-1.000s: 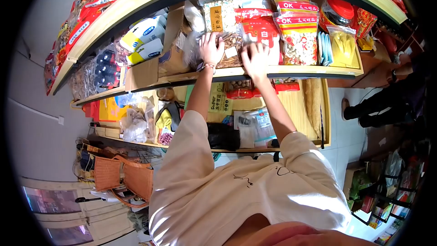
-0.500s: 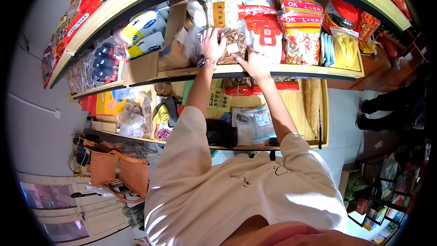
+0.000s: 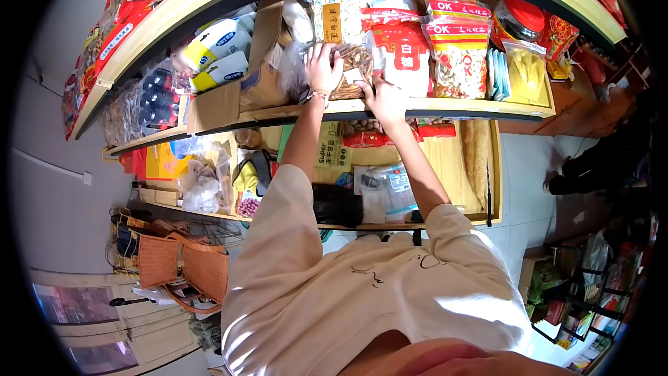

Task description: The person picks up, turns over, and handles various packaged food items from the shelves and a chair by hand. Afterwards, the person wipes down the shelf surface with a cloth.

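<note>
A clear plastic bag of brown dried food stands on the upper shelf, a pale label on its front. My left hand grips its left side, fingers curling toward the top and thumb on the front. At its lower right corner, my right hand pinches the plastic, the fingertips partly hidden. Behind it stands a bag of pale pieces with an orange label. Just right of my right hand is a white and red bag of sugar. Crumpled clear plastic lies beside my left hand.
Red-topped OK bags, a yellow pack and a red-lidded jar line the right side. A cardboard box stands left. The shelf's front edge runs below my hands. Another person's legs are at far right.
My right thumb and fingers have drawn closer together at the bag's lower corner. My left hand stays nearly in place. The other person's legs at the right have shifted.
</note>
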Demonstrator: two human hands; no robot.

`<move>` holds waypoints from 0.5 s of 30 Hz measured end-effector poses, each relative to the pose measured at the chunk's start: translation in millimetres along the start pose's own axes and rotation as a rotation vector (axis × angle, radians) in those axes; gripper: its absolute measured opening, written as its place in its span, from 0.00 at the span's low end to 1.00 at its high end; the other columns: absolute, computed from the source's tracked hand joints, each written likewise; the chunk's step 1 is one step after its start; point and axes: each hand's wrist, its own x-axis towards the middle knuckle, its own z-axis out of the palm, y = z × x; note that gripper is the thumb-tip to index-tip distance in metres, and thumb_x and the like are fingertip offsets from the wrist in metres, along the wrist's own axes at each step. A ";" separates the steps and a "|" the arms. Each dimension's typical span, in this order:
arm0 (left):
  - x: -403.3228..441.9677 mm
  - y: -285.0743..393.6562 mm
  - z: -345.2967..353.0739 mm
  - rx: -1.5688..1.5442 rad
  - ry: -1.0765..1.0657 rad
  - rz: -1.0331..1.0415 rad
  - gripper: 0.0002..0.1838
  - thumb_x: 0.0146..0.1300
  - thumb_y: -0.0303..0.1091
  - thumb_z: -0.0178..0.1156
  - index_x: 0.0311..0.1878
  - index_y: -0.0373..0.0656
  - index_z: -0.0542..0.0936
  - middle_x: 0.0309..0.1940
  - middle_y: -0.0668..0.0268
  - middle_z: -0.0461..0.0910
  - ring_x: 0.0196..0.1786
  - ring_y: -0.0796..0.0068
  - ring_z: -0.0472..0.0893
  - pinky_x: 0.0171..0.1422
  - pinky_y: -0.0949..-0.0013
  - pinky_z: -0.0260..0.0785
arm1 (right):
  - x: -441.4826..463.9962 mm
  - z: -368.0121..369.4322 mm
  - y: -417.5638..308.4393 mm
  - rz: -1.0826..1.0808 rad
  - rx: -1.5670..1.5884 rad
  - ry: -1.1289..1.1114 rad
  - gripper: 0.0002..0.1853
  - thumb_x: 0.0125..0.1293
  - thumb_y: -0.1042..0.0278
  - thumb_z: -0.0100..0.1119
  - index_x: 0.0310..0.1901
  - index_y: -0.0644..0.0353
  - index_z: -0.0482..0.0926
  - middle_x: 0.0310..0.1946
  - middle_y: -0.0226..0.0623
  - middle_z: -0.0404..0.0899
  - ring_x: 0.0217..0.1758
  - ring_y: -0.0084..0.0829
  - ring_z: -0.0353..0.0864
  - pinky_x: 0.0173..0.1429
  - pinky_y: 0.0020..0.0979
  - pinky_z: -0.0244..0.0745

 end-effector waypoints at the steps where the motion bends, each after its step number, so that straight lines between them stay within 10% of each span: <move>1: -0.3 0.2 -0.4 0.001 -0.014 -0.011 0.08 0.49 0.34 0.54 0.34 0.46 0.76 0.32 0.64 0.73 0.39 0.62 0.72 0.45 0.62 0.63 | -1.9 1.7 0.2 -0.016 0.006 0.038 0.20 0.58 0.45 0.51 0.26 0.56 0.76 0.13 0.41 0.74 0.17 0.41 0.77 0.23 0.37 0.72; 15: 0.8 -2.3 1.2 0.000 -0.045 -0.027 0.08 0.50 0.34 0.53 0.34 0.45 0.76 0.32 0.63 0.74 0.41 0.61 0.72 0.46 0.62 0.64 | -3.4 13.3 5.0 -0.085 0.113 0.293 0.22 0.53 0.46 0.57 0.16 0.57 0.72 0.12 0.38 0.72 0.13 0.38 0.72 0.21 0.32 0.68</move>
